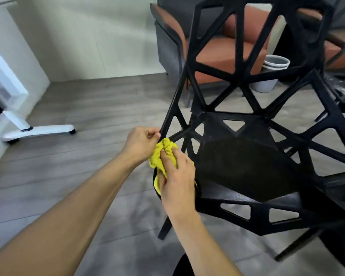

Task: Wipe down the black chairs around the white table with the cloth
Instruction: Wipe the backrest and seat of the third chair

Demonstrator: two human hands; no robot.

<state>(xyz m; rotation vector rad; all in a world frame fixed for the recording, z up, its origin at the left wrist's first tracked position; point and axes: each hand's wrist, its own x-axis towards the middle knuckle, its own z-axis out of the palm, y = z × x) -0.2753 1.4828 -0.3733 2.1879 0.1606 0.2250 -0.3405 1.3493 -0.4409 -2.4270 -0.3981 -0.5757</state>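
Note:
A black chair [247, 160] with a lattice of triangular openings fills the right half of the view, its seat facing me. A crumpled yellow cloth [163, 154] lies against the chair's left front corner. My right hand [177, 178] grips the cloth and presses it onto the seat edge. Just above it, my left hand [141, 140] pinches the lower end of the chair's left side bar. Part of the cloth is hidden under my right hand.
An orange-brown armchair [223, 50] stands behind the black chair, with a grey bin [271, 70] beside it. At left is a white stand with a wheeled foot [38, 130]. Grey wood-look floor [88, 156] stretches to the left of the chair.

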